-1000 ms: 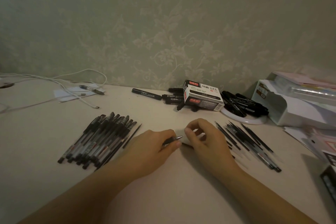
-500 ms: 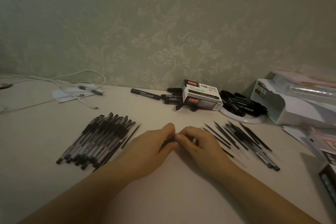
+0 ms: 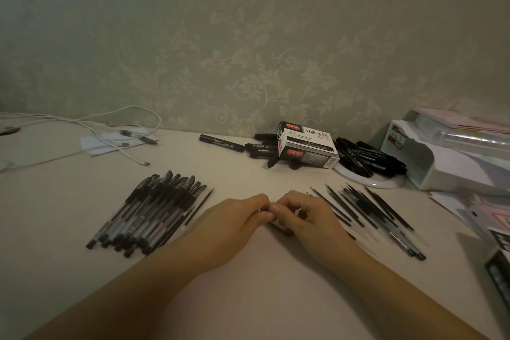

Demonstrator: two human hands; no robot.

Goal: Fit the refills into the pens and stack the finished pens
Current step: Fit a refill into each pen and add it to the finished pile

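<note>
Two bare hands meet fingertip to fingertip at the middle of the pale, matt table [image 3: 248,298], the left hand [image 3: 231,223] and the right hand [image 3: 306,218] both curled tight around one slim dark pen [image 3: 281,229], of which only a short length shows under the right fingers; whether the refill is fully seated cannot be told. Just left of the left hand lies the stack of finished pens [image 3: 149,215], clear-barrelled with black caps, laid parallel and slanting, one thin loose refill [image 3: 200,208] along its right edge. Just right of the right hand spreads a looser fan of thin black refills and barrels [image 3: 367,215], some blurred. Bare tabletop stays open in front of the wrists and between the hands and the back wall. Farther back sit fat black markers [image 3: 222,143], a glossy cardboard marker box [image 3: 306,146] and a white round dish [image 3: 369,181] heaped with more markers. White cables [image 3: 110,130] loop at the far left; a white plastic tray [image 3: 447,168] crowds the right edge.
</note>
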